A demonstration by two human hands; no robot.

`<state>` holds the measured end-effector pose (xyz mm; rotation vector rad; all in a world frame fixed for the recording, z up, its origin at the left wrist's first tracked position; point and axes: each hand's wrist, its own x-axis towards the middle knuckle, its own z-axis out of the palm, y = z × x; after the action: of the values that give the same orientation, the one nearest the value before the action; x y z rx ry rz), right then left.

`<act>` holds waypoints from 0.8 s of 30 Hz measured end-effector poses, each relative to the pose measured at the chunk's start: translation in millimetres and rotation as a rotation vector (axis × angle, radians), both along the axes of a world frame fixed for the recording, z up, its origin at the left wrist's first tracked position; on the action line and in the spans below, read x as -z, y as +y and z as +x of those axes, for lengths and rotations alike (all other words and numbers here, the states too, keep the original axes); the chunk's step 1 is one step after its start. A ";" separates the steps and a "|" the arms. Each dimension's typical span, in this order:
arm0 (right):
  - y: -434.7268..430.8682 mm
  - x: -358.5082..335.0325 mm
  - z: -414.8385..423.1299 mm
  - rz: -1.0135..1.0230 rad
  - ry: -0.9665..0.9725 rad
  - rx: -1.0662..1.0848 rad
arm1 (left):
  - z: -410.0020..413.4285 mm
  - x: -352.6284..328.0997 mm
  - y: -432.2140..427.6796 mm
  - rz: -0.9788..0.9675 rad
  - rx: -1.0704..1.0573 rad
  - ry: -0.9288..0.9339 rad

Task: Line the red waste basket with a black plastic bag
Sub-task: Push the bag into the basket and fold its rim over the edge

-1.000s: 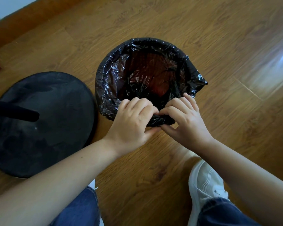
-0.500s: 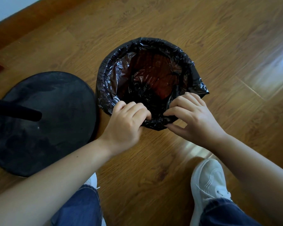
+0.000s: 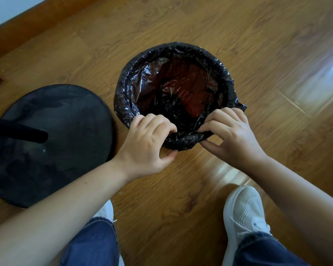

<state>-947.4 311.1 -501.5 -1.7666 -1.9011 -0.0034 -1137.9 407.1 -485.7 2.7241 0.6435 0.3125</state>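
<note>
1. Both hands pinch the near hem of the black plastic bag (image 3: 142, 89), left hand (image 3: 148, 143) and right hand (image 3: 229, 135) apart, likely to stretch it down over the red waste basket (image 3: 190, 91).
2. Basket stands on the wooden floor (image 3: 181, 189), just beside a black stand base (image 3: 56, 150).
3. Film is thin, crinkled and glossy; red shows through.

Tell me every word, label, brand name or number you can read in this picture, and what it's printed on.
No text can be read anywhere in this view.
black plastic bag: plain, no print visible.
white shoe: only stitched lines, no legible brand.
round black base: no label visible.
wooden floor: grain only.
</note>
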 end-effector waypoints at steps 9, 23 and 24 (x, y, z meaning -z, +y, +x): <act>-2.2 -4.7 -16.9 -0.010 -0.017 -0.011 | 8.2 6.8 -7.4 0.101 -0.019 -0.051; 0.0 -13.2 0.0 -0.160 0.056 -0.102 | 0.9 3.5 4.8 0.016 -0.048 -0.068; 0.5 -12.7 -1.2 -0.162 0.072 -0.090 | 0.6 3.7 5.7 0.015 -0.047 -0.059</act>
<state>-948.6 311.5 -488.7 -1.7569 -1.9745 0.2498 -1137.3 412.7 -489.5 2.7058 0.6928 0.4098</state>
